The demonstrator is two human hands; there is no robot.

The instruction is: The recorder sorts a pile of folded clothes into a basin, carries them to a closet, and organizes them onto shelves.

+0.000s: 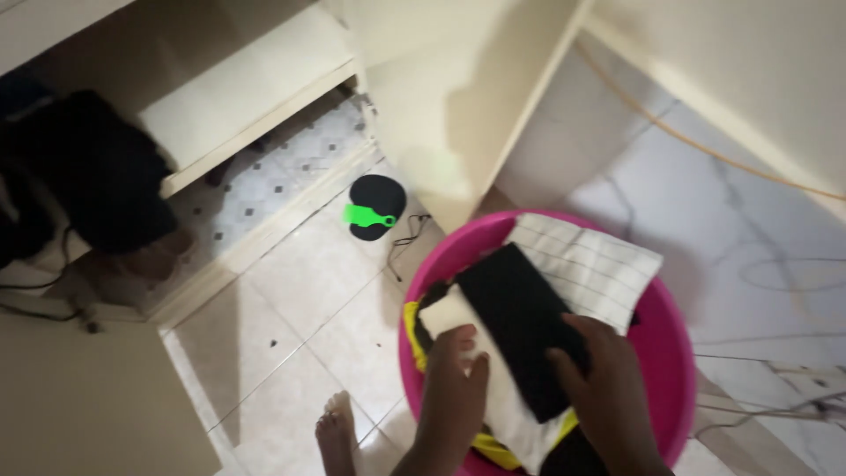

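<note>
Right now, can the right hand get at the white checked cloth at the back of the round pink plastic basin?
Probably yes: the right hand rests on the black folded cloth, and the white checked cloth lies just beyond it in the pink basin, uncovered on top.

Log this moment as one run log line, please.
left hand: on white cloth | right hand: on black folded cloth | pink basin: on tiled floor

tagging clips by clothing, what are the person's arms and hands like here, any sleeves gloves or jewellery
Both hands are bare: no gloves on the left hand or the right hand, and no rings show on the fingers. No watch or bracelet shows at either wrist. The forearms are uncovered as far as the bottom edge of the picture, so no sleeve is in view. A bare foot shows too.
</note>
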